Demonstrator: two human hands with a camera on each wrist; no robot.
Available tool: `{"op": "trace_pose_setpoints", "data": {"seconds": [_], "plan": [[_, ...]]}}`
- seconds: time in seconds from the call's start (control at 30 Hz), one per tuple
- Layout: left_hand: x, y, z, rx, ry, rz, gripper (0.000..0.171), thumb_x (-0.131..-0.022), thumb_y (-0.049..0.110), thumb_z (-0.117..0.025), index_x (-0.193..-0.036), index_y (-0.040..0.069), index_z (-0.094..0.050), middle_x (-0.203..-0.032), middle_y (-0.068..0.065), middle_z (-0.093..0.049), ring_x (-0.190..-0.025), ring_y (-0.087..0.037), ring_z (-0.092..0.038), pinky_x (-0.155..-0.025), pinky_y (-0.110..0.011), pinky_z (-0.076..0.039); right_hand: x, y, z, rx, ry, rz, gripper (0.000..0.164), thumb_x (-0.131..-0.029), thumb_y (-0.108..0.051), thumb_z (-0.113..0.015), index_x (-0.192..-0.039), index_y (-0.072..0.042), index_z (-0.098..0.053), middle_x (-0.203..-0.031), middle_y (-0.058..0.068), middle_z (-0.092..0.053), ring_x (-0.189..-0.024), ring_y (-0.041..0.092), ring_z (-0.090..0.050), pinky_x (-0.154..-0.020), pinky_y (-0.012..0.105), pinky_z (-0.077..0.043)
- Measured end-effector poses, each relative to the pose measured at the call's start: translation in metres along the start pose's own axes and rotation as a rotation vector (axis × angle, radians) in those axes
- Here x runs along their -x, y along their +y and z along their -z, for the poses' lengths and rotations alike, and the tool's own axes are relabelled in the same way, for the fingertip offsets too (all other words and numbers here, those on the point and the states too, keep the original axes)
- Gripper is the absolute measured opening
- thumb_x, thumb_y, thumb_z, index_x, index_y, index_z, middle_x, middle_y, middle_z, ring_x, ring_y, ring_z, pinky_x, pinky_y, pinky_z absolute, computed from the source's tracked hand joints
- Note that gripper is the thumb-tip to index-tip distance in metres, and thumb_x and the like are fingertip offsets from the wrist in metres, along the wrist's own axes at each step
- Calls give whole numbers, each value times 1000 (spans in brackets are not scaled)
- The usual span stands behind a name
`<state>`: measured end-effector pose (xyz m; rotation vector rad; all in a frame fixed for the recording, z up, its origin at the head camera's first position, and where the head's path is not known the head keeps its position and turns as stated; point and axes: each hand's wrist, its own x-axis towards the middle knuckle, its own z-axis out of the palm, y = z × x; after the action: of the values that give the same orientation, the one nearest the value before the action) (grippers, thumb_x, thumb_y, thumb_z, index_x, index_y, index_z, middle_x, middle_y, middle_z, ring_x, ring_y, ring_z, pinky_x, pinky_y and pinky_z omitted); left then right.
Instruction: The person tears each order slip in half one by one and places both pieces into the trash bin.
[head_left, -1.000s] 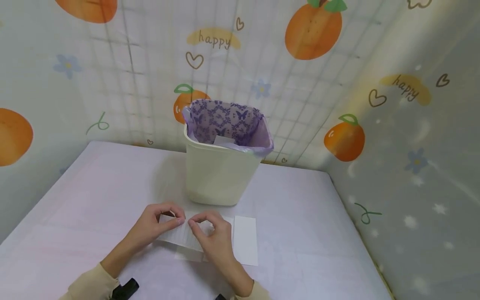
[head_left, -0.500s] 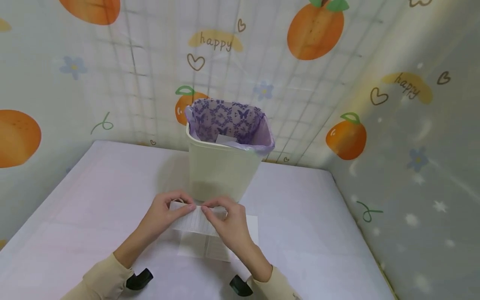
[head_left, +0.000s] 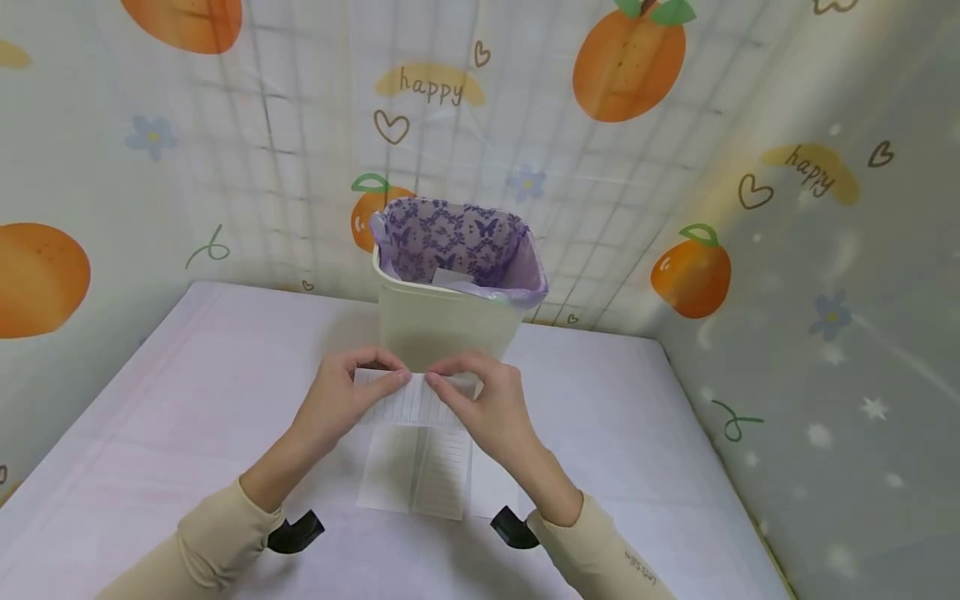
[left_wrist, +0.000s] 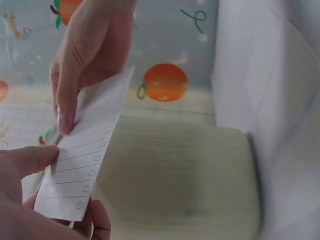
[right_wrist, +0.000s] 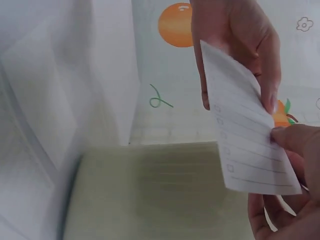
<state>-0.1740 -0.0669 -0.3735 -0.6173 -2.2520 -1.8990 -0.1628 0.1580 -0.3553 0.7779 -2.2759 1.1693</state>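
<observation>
Though lower before, lined paper [head_left: 408,405] higher

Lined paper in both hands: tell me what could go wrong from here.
The left hand and right hand pinch the lined paper close together at its upper edge, so an uneven pull could rip it crookedly. The bin stands just beyond them; a forward swing might bump it. Other sheets lie below, and a lowered wrist might shift them.

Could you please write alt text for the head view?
A person's left hand and right hand pinch the upper edge of a lined paper slip above other papers on a white table, before a cream bin with a purple butterfly-patterned liner.
</observation>
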Motion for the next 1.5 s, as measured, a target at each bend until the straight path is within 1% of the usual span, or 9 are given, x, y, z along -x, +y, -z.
{"op": "trace_pose_setpoints", "data": {"seconds": [0.17, 0.3, 0.43, 0.6, 0.73, 0.93, 1.1, 1.27, 1.5], "plan": [[-6, 16, -1, -5, 0, -24, 4, -95, 19, -80, -98, 17, -79, -97, 1, -76, -104, -18, -67, -102, -48, -45, -9, -7, 8, -29, -4, 0, 5, -93, -14, -82, -98, -13, -81, -93, -2, -79, -95, 16, -73, -88, 39, -57], [-12, 26, -2, -15, -21, -47, 4, -96, 19, -79, -99, 16, -79, -99, 2, -77, -103, -17, -68, -100, -45, -49, -16, -11, 15, -33, -29, 9, 4, -94, -13, -81, -98, -12, -81, -93, -2, -79, -95, 16, -73, -87, 39, -57], [-19, 32, -2, -21, -38, -66, 5, -96, 18, -79, -99, 15, -79, -98, 2, -78, -101, -16, -68, -99, -42, -50, -25, -15, 22, -17, -50, 22, 4, -94, -12, -80, -98, -11, -81, -94, -2, -80, -95, 15, -73, -86, 37, -58], [-29, 40, 1, -38, -39, -110, 3, -96, 18, -79, -98, 16, -80, -96, 3, -78, -100, -14, -69, -99, -43, -51, -36, -21, 30, 10, -53, 31, 4, -96, -14, -79, -98, -11, -81, -94, -1, -80, -96, 15, -72, -87, 37, -58], [-36, 49, 1, -54, -35, -132, 4, -96, 19, -79, -98, 17, -80, -96, 4, -78, -100, -13, -69, -99, -43, -50, -43, -24, 37, 24, -40, 37, 4, -96, -13, -79, -99, -11, -81, -94, -1, -80, -96, 15, -73, -87, 37, -58], [-45, 62, 1, -69, -18, -146, 4, -95, 18, -79, -98, 14, -80, -96, 2, -78, -102, -13, -69, -101, -42, -50, -53, -27, 45, 31, -30, 63, 4, -95, -12, -79, -98, -9, -81, -95, 1, -80, -94, 16, -73, -83, 34, -58], [-53, 70, 1, -44, -9, -127, 6, -96, 17, -79, -99, 12, -80, -99, -2, -79, -105, -15, -67, -99, -42, -50, -63, -25, 51, 39, -29, 79, 4, -95, -12, -79, -97, -8, -80, -95, 2, -79, -95, 16, -71, -82, 34, -57], [-63, 78, 2, -25, -5, -114, 8, -96, 16, -79, -99, 8, -78, -100, -6, -77, -104, -18, -64, -97, -40, -49, -73, -26, 57, 62, -18, 97, 5, -95, -12, -80, -97, -8, -79, -95, 3, -78, -94, 16, -72, -84, 35, -58], [-76, 91, 6, -14, -18, -128, 10, -96, 15, -78, -99, 6, -78, -100, -8, -77, -103, -18, -62, -96, -39, -47, -91, -32, 66, 68, -30, 100, 7, -96, -13, -78, -98, -6, -79, -94, 5, -79, -92, 18, -73, -87, 37, -59]]}}
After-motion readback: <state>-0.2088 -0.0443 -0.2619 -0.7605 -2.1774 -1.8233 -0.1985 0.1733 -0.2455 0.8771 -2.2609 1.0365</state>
